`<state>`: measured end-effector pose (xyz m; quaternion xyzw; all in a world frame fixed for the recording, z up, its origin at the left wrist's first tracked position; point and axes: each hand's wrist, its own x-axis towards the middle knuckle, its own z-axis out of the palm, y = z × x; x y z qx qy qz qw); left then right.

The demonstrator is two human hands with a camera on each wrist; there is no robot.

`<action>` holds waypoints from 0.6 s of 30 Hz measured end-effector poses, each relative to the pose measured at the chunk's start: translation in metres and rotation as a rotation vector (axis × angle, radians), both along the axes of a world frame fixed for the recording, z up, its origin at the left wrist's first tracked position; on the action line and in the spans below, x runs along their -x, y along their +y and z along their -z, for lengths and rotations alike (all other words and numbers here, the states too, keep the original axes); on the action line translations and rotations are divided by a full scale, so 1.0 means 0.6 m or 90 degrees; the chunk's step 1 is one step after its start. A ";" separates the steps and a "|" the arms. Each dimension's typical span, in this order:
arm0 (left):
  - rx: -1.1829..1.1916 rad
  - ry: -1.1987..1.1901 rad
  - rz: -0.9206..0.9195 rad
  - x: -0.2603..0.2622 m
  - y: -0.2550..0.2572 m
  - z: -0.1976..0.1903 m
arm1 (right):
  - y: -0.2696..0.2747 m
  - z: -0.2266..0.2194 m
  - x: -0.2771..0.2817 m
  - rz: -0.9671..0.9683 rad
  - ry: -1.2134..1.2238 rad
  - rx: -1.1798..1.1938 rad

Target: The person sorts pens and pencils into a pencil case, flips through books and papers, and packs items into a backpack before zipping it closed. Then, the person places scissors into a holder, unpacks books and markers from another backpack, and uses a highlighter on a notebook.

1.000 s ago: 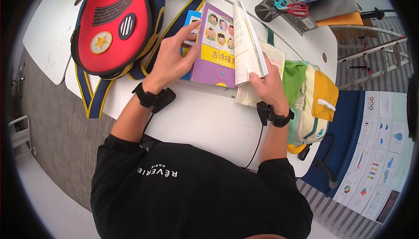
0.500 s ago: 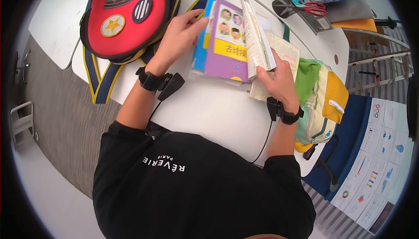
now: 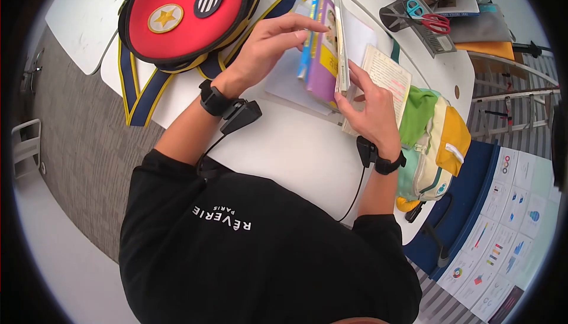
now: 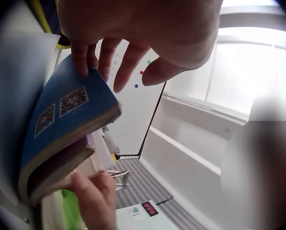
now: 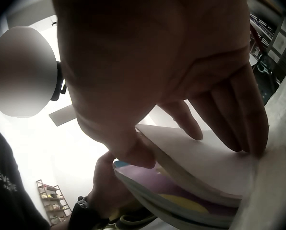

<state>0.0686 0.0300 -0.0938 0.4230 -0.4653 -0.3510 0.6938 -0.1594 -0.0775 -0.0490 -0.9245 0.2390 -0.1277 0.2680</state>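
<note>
Several books stand nearly upright together: a blue book [image 3: 307, 55], a purple book [image 3: 319, 81] and a pale-edged book [image 3: 342, 49]. My left hand [image 3: 259, 52] stretches its fingers over the blue and purple books' upper part; in the left wrist view its fingers touch the back of the blue book [image 4: 61, 110], thumb apart. With thumb and fingers, my right hand [image 3: 376, 111] grips the pale-edged book near its lower end. In the right wrist view, the thumb lies at that book's edge, beside the purple book [image 5: 143, 177].
A page-covered open book [image 3: 390, 75] lies beside the right hand, next to a green, cream and yellow bag [image 3: 429, 141]. At the left is a red backpack [image 3: 201, 28] with navy straps. Scissors [image 3: 435, 23] stand in a black holder [image 3: 397, 18] at the back. White sheets [image 3: 284, 81] lie under the books.
The blue and purple books have tilted up from lying flat toward the pale-edged book. My left hand has moved right, over their edges; my right hand keeps its grip.
</note>
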 end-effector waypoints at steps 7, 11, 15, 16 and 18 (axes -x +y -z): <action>0.043 0.270 0.170 0.018 0.007 0.006 | -0.001 -0.005 0.003 -0.062 -0.022 0.069; 0.046 0.361 0.239 0.024 0.005 0.002 | 0.024 -0.016 -0.009 -0.033 0.042 0.090; 0.031 0.341 0.235 0.028 0.008 -0.002 | 0.025 -0.005 -0.013 0.014 0.075 0.122; 0.019 0.324 0.229 0.027 0.009 -0.002 | 0.022 -0.006 -0.011 0.008 0.064 0.112; 0.007 0.301 0.209 0.026 0.010 -0.008 | 0.009 -0.004 -0.003 0.019 0.069 0.083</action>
